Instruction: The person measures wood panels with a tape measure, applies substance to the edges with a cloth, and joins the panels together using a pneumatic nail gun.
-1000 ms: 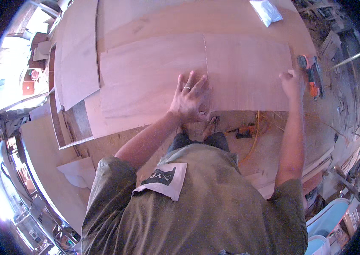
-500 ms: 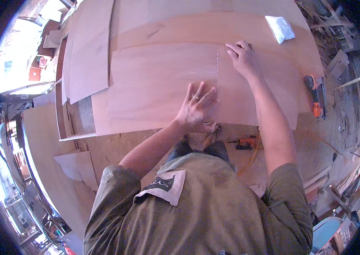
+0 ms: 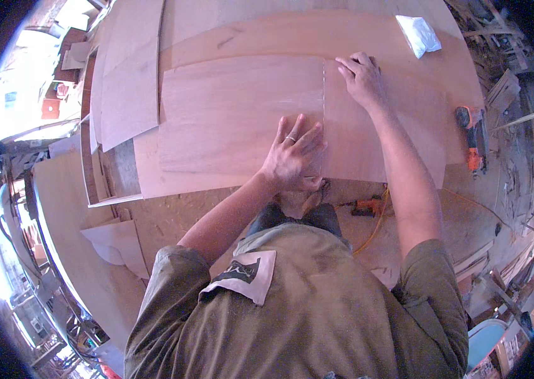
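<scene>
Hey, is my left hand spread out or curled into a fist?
Spread out: the left hand rests on the board with its fingers fanned apart, gaps showing between them.

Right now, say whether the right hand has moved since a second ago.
Yes. Judged against the orange-and-black tool, the right hand has moved left, from close beside it to near the pale line.

Bright white light [image 3: 3,110] is glaring along the left edge. A dusty brown floor [image 3: 185,213] is spreading below, a long pale panel [image 3: 71,221] is stretching down the left, and wood scraps [image 3: 504,91] are cluttering the right.
</scene>
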Demonstrator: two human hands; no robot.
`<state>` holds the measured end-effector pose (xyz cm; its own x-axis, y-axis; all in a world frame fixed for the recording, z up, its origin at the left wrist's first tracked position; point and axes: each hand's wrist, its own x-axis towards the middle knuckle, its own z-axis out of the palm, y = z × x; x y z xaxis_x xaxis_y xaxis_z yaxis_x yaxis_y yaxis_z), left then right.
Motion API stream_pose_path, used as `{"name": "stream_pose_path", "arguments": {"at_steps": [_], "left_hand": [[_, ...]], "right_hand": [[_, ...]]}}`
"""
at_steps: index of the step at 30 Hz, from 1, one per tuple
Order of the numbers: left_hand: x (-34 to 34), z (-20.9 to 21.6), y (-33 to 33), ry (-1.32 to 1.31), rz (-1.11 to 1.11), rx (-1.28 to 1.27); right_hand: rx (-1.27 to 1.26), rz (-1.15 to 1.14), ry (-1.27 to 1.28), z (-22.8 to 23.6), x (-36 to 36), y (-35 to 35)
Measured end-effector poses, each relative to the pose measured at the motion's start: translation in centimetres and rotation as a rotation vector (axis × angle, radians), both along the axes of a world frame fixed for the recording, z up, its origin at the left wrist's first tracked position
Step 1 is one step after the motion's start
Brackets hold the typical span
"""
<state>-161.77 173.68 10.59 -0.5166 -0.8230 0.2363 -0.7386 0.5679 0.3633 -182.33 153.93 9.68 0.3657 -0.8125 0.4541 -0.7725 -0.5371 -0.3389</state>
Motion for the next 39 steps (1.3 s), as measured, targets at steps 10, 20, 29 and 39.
{"name": "stream_pose_path", "arguments": {"at_steps": [10, 20, 29, 39], "left_hand": [[-0.1, 0.0, 0.1, -0.022, -0.014, 0.022], [-0.3, -0.3, 0.2, 0.016, -0.024, -0.003], [-0.1, -0.2, 0.1, -0.076, -0.012, -0.026], [3.7, 0.9, 0.5, -0.042, 0.054, 0.055]], "right_hand": [[0.011, -0.139, 0.010, 1.6, -0.2, 1.8], [0.202, -0.705, 0.020, 2.4, -16.2, 16.9], [0.405, -0.672, 0.088, 2.1, -19.6, 22.0], [0.445, -0.513, 0.236, 4.2, -17.6, 22.8]]}}
